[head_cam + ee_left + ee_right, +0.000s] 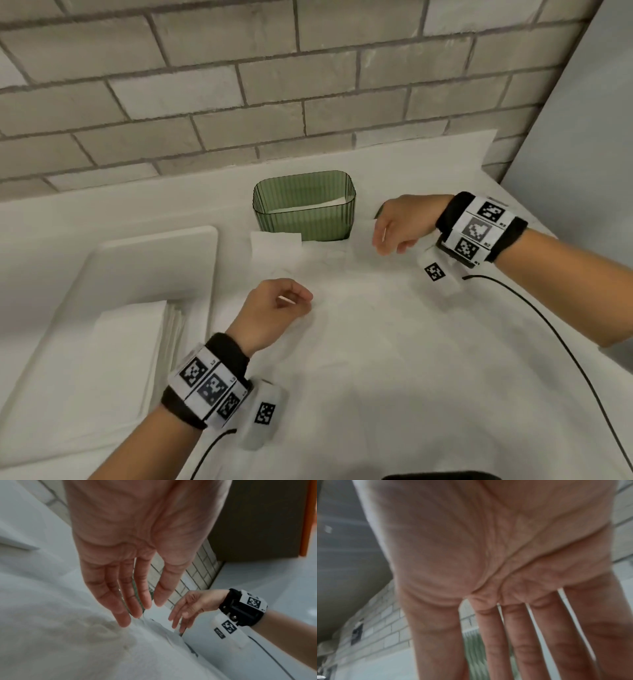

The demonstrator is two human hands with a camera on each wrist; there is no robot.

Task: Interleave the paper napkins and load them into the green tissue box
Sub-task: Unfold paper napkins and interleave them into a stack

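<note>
The green ribbed tissue box (303,209) stands open-topped near the wall, with a white napkin lying inside it. Unfolded white napkins (356,308) lie spread over the table in front of it, one folded napkin (275,246) at its front left corner. My left hand (301,301) hovers just over the spread napkins (68,628), its fingers (123,615) straight and holding nothing. My right hand (383,243) hangs beside the box's right end, fingers (176,620) relaxed and pointing down at a napkin edge. The box (471,646) shows blurred between the right fingers.
A white tray (154,246) at the left holds a stack of folded napkins (126,346). A grey brick wall (308,102) runs close behind the box. A black cable (548,325) curves across the table's right side.
</note>
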